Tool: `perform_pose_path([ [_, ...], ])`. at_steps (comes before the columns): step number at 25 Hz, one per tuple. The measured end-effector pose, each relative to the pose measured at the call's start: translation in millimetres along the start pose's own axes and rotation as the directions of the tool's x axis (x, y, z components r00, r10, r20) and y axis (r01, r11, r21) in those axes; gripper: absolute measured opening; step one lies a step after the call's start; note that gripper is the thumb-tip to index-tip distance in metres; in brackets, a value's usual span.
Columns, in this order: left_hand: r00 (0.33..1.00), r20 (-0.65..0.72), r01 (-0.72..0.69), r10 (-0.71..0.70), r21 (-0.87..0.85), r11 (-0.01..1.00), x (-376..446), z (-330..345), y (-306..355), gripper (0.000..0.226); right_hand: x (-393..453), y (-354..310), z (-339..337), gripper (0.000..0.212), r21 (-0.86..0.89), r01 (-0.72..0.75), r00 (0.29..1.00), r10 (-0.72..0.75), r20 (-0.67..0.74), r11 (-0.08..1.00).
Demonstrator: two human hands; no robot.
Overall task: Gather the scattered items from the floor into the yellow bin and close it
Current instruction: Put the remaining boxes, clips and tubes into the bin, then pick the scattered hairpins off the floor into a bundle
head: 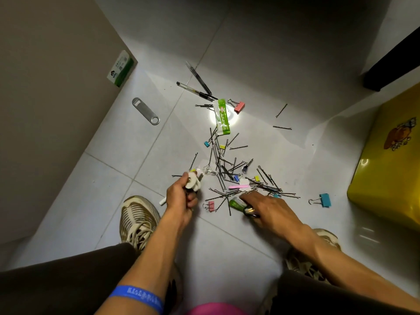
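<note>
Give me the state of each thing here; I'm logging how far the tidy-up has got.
left hand: grips a white plug and small bits
right hand: reaching into the hairpins, grip unclear
hairpins: scattered on the floor
yellow bin: beside the pile, open or closed unclear
two pens: lying crossed
bottle opener: lying flat, apart

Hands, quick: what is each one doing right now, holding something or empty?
Left hand: curled round a white plastic piece.
Right hand: on the floor by a green item; grip cannot be told.
</note>
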State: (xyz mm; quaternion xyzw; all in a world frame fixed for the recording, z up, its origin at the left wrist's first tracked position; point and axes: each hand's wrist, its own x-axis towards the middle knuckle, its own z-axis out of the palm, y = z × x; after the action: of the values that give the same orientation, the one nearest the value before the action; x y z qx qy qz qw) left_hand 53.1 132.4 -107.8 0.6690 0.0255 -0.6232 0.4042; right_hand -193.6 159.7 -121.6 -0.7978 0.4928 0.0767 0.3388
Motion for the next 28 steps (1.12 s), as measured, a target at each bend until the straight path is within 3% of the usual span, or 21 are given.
perform_pose_path([
  [2,0.985,0.133,0.128,-0.108,-0.15,0.98,-5.4,-13.4,0.4,0.035,2.4,-6.1,7.1,0.041,-0.103,-0.015,1.0,0.015,-0.004,0.995],
  [4,0.971,0.188,0.176,-0.146,-0.159,0.971,-12.0,-21.1,-3.4,0.034,6.8,-13.6,9.7,0.03,-0.148,-0.015,0.998,0.005,-0.068,0.989],
  [6,0.982,0.121,0.158,-0.147,-0.092,0.983,-13.9,-22.8,-6.4,0.021,7.9,-17.0,10.3,0.027,-0.16,-0.023,0.994,0.006,-0.107,0.987],
  [8,0.998,-0.016,0.055,-0.053,0.167,0.984,-13.6,-19.5,-11.6,0.008,5.5,-14.2,9.6,0.024,-0.029,-0.075,0.986,0.07,-0.15,0.997],
  [9,0.995,-0.086,-0.015,0.055,0.414,0.91,-13.2,-17.3,-16.1,0.006,4.4,-12.6,8.1,0.021,0.104,-0.111,0.976,0.128,-0.175,0.988],
  [11,0.951,-0.092,-0.075,0.294,0.856,0.511,-13.2,-14.8,-29.3,0.014,1.9,-8.8,2.8,0.019,0.473,-0.158,0.944,0.272,-0.184,0.867],
  [12,0.937,-0.047,-0.065,0.347,0.951,0.301,-14.9,-13.2,-36.0,0.025,0.8,-7.9,-1.3,0.017,0.654,-0.147,0.928,0.333,-0.169,0.742],
  [13,0.932,0.001,-0.068,0.362,0.982,0.174,-17.0,-10.8,-42.4,0.031,-0.2,-7.8,-6.0,0.015,0.783,-0.12,0.92,0.364,-0.143,0.61],
  [15,0.928,0.063,-0.111,0.368,0.988,0.111,-16.0,-5.8,-54.0,0.03,-2.7,-9.8,-15.3,0.014,0.889,-0.088,0.92,0.38,-0.1,0.449],
  [17,0.926,0.056,-0.125,0.374,0.979,0.162,-11.0,-1.6,-58.2,0.024,-3.1,-12.6,-24.7,0.012,0.946,-0.117,0.912,0.41,-0.019,0.303],
  [21,0.943,0.003,-0.112,0.332,0.944,0.31,-19.2,6.3,-51.4,0.018,-7.9,-15.2,-54.3,0.012,0.975,-0.07,0.894,0.42,0.155,-0.209],
  [22,0.951,-0.022,-0.113,0.308,0.903,0.414,-26.5,11.0,-45.5,0.019,-13.0,-17.4,-66.6,0.015,0.952,-0.03,0.903,0.4,0.156,-0.303],
  [25,0.986,-0.012,-0.133,0.169,0.557,0.82,-58.5,46.2,-16.8,0.018,-40.5,-27.4,-108.7,0.023,0.889,0.104,0.928,0.364,0.074,-0.446],
  [27,0.976,0.2,-0.148,0.082,0.343,0.928,-95.8,97.3,2.6,0.009,-72.6,-23.9,-140.9,0.022,0.838,0.281,0.896,0.44,-0.054,-0.469],
  [28,0.936,0.346,-0.161,0.065,0.258,0.953,-118.2,132.8,7.6,0.009,-92.7,-16.8,-159.0,0.022,0.797,0.396,0.841,0.529,-0.115,-0.456],
])
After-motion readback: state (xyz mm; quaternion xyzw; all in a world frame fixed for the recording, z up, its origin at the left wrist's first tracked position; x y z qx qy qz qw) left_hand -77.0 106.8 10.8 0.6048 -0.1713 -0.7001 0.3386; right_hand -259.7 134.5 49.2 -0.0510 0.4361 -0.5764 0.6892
